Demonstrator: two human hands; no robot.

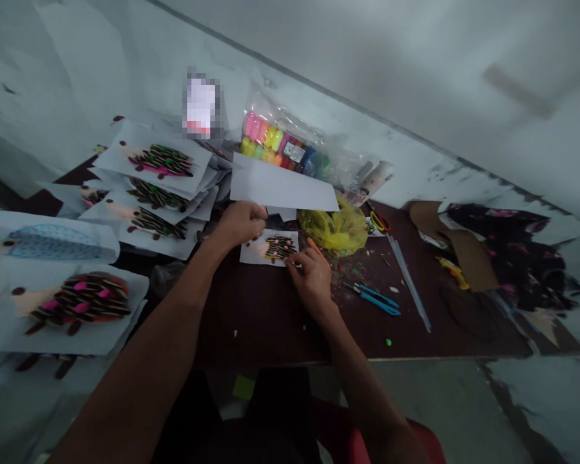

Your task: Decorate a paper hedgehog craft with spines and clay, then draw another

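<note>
A small rectangular white paper card (pixel 247 256) bearing a raised hedgehog figure (pixel 281 246) with dark striped spines and pink dots lay on the dark reddish-brown worktop (pixel 265 328), back from the middle of its front edge. The left hand (pixel 244 225) was at the card's far left corner, its fingers curled; whether they pinched the paper could not be told. The right hand (pixel 312 274) was at the near right corner, thumb and fingertips close together by the figure, with a slim orange stick (pixel 314 246) showing beside its fingers; whether it gripped the stick could not be told. Behind the card, toward the worktop's back edge, were a blank white sheet (pixel 283 183) and a clear plastic pouch of many-coloured pieces (pixel 270 138). A crumpled translucent yellow plastic bag (pixel 333 225) sat just beyond the right hand. To the right lay a blue-handled tool with a dark tip (pixel 377 299), scissors with yellow and red handles (pixel 379 222) and a long translucent strip (pixel 410 283), its near end close to the front edge. Larger white sheets with similar hedgehogs (pixel 80 299) were piled toward the worktop's left end, and a dark floral cloth (pixel 526 258) lay toward its right end.
</note>
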